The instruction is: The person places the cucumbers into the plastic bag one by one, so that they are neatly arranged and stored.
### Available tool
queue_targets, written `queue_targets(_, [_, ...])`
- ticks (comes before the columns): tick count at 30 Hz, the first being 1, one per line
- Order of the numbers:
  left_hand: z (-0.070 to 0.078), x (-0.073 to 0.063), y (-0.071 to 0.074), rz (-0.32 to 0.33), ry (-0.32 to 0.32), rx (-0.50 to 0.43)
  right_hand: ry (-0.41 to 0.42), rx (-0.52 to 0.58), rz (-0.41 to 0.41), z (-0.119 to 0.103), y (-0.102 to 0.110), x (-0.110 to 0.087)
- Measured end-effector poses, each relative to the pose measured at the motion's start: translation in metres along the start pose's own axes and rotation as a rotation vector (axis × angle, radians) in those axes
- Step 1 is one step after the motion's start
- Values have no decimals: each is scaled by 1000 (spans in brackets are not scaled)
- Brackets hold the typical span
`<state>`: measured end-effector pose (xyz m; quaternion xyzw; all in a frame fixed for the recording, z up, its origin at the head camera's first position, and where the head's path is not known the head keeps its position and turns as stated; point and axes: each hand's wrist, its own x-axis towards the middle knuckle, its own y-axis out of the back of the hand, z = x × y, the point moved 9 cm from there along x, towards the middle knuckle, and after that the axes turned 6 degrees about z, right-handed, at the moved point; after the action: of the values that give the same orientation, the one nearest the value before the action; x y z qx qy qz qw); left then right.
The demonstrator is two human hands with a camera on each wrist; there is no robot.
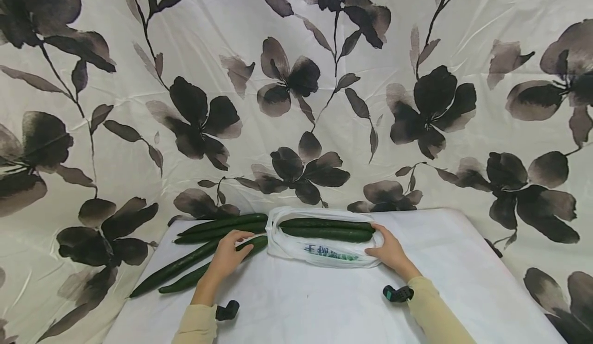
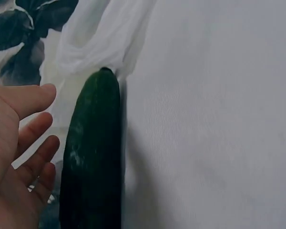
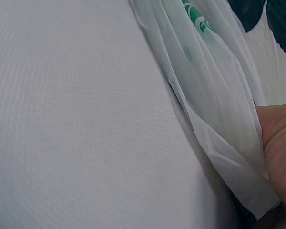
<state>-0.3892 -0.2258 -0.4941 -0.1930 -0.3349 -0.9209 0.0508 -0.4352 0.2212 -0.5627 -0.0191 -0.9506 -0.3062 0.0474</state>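
Left hand [image 1: 226, 255] loosely spread beside cucumber [image 2: 93, 148], plastic bag [image 1: 288, 251] gripped in right hand [image 1: 391, 251]. Could roll cucumber by brushing it, or tear bag by tugging.

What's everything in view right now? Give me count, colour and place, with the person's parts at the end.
Loose cucumbers: four, dark green, on the table left of the bag
Bagged cucumbers: two visible, dark green, side by side in the bag
Plastic bag: one, white with blue and green print, mid-table
Table: one, white-topped, under it all
Floral cloth: one, off-white with dark flowers, behind the table
Wrist devices: two, black, one per wrist
Sleeves: two, pale yellow, on the forearms
Left hand: one, bare, by the loose cucumbers
Right hand: one, bare, at the bag's right end
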Motion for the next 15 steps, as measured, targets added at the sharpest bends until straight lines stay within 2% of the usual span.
queue_targets(8, [-23,-8,8,-20,36,28,-7,-3,-8,0,5,-1])
queue_targets(15, [-34,-11,12,-69,90,101,-10,12,-17,-1,2,-1])
